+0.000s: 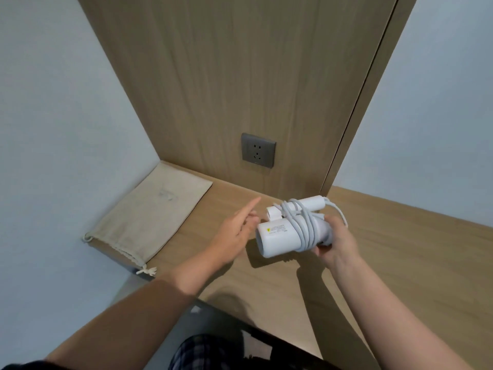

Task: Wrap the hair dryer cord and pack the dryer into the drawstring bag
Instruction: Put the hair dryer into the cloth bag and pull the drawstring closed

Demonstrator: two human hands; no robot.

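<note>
head cam | looks forward and down | close over wooden shelf (373, 249) | faces wood panel (213, 76)

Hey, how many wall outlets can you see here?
1. The grey wall outlet sits on the wooden back panel, just above the shelf. Others may be out of frame.

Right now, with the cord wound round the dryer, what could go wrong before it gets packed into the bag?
1. The white plug at the end of the white cord looks untucked; the coils round the white hair dryer may loosen, since only the right hand grips it.
2. The beige cloth drawstring bag lies flat at the edge of the wooden counter, mouth seemingly gathered; it may slide off when pulled open.
</note>
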